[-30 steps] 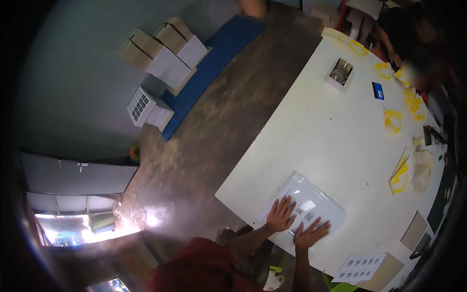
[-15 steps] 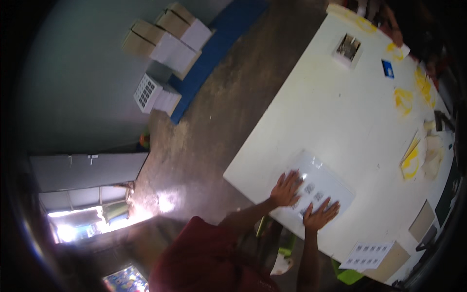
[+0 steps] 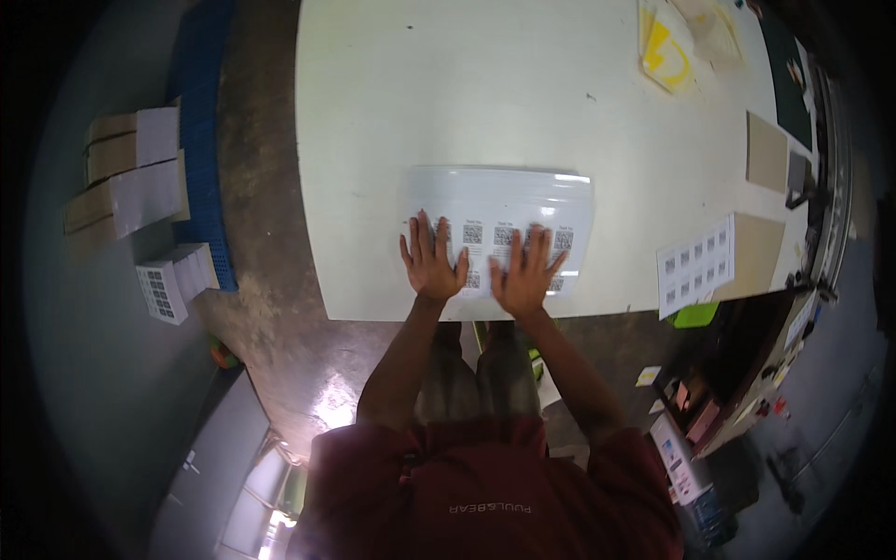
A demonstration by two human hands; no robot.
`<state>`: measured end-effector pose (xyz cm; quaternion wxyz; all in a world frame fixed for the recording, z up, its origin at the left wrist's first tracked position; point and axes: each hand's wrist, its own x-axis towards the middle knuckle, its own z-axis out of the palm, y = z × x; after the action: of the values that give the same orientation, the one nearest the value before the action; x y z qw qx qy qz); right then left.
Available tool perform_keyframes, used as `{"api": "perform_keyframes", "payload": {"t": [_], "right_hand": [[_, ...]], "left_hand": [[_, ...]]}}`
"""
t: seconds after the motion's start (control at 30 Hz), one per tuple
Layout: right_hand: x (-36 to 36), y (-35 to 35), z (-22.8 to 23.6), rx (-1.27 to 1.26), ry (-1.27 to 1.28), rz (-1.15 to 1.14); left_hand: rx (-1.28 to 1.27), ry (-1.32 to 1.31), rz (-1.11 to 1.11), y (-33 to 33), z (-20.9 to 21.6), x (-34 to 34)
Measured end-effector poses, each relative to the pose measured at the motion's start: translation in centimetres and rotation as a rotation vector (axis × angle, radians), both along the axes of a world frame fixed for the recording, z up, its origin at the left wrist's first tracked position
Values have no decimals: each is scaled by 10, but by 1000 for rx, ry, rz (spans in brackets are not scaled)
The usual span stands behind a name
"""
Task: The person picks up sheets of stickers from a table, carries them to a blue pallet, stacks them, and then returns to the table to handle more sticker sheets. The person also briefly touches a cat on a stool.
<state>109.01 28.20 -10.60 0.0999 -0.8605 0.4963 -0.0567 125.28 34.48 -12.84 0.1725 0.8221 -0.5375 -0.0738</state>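
Worktop (image 3: 504,93) squared up in view.
Left hand (image 3: 434,269) and right hand (image 3: 525,280) stayed spread across the sheet (image 3: 504,198), apparently still pressing.

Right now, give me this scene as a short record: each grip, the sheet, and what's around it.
Left grip: open, flat on the left part of the glossy sheet
Right grip: open, flat on its right part
Sheet look: white, printed with black squares
Support: white table, near its front edge
Right side: second sheet overlapping a tan board
Far right: yellow-and-white paper
Left floor: boxes by a blue pallet
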Motion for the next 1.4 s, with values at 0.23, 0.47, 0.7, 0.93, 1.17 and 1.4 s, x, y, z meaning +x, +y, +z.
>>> {"api": "perform_keyframes", "payload": {"t": [0.23,0.47,0.7,0.93,1.17,1.4], "right_hand": [[2,11,-21,-38,-95,134],[-3,16,-20,18,-131,115],[-59,-16,-13,-72,-59,197],[-49,-28,-7,49,-91,243],[-14,-49,-10,9,-187,216],[-7,-48,-2,39,-200,209]], "left_hand": [[76,-57,57,11,19,-5],[-36,-103,-27,38,-11,1],[-105,-57,7,21,-10,5],[-27,-91,24,25,-9,6],[129,-108,39,11,8,-1],[-167,71,161,-23,-1,-25]]}}
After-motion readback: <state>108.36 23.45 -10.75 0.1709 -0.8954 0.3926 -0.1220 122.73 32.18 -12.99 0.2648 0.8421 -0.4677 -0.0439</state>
